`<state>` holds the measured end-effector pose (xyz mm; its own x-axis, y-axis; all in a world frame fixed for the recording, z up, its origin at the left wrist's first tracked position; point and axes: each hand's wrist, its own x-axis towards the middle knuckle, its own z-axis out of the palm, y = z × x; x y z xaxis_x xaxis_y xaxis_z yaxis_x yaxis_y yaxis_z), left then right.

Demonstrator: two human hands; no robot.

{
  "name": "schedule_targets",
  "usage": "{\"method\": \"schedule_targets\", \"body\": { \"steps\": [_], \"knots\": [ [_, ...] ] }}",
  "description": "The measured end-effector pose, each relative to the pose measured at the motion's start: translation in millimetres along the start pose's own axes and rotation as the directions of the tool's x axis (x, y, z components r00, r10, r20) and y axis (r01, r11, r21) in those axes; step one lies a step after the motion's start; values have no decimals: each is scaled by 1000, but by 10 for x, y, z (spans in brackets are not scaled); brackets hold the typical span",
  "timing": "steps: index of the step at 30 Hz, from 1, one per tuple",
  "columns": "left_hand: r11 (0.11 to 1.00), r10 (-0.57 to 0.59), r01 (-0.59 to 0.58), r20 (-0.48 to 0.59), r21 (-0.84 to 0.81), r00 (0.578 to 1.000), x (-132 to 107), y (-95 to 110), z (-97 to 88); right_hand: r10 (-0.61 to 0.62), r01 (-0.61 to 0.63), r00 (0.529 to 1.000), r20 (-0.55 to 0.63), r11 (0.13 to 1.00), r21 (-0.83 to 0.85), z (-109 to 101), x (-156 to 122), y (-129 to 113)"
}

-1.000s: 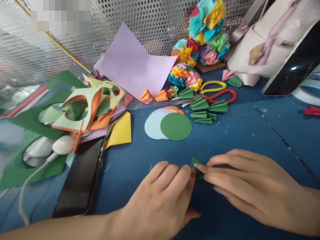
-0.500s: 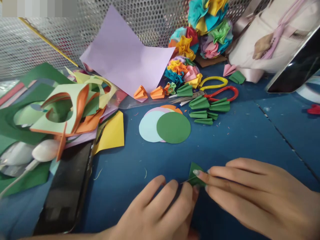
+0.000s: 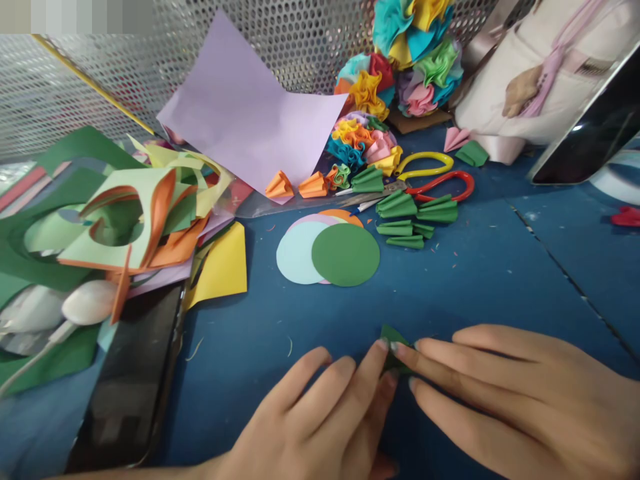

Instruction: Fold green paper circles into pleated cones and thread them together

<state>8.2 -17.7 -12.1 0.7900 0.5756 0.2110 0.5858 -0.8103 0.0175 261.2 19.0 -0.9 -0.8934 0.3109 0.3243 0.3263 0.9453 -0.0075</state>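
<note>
A small piece of folded dark green paper lies at the front middle of the table, largely hidden under my fingertips. My left hand has its index fingertip on the paper's upper part and its thumb at the lower edge. From the other side, my right hand pins the paper with its fingers held close together. Beyond them sits a small stack of paper circles, with a green circle overlapping a light blue circle. Several pleated green paper pieces lie farther back.
Scissors with yellow and red handles lie behind the circles. A phone and a heap of paper offcuts occupy the left. A purple sheet and ruffled paper balls stand at the back; another phone leans at right.
My left index finger has stretched forward onto the green paper, near the right fingertips. The right hand has shifted very slightly; the other things stay where they were.
</note>
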Motion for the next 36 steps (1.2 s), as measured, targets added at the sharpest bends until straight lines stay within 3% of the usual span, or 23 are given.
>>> {"method": "schedule_targets", "body": {
  "steps": [11, 13, 14, 17, 23, 25, 28, 36],
  "knots": [
    [1000, -20, 20, 6, -4, 1000, 29, -6, -23, -8, 8, 998, 65, 1000, -1, 45, -123, -66],
    [999, 11, -11, 4, 31, 1000, 27, -49, -9, -19, 19, 998, 58, 1000, 3, 46, -144, -69],
    [995, 84, -82, -37, 48, 996, 26, -71, -3, -22, 22, 998, 54, 1000, 8, 42, -146, -69],
    [991, 119, -115, -55, 69, 991, 22, -102, 6, -2, 1, 999, 33, 1000, 31, 18, -122, -66],
    [1000, -23, 23, 8, -9, 1000, 23, -12, -11, 24, -22, 1000, -20, 994, 108, -23, -33, 7],
    [1000, -16, 16, -2, -2, 1000, 27, -16, -9, -5, 9, 1000, -28, 990, 140, -22, -21, 58],
    [996, 84, -83, -49, 33, 995, 31, -65, 4, -23, 27, 999, -27, 981, 194, -17, -11, 129],
    [994, 102, -98, -77, 45, 992, 12, -102, 22, 37, -26, 999, -29, 949, 313, -46, 15, 201]
  ]
}}
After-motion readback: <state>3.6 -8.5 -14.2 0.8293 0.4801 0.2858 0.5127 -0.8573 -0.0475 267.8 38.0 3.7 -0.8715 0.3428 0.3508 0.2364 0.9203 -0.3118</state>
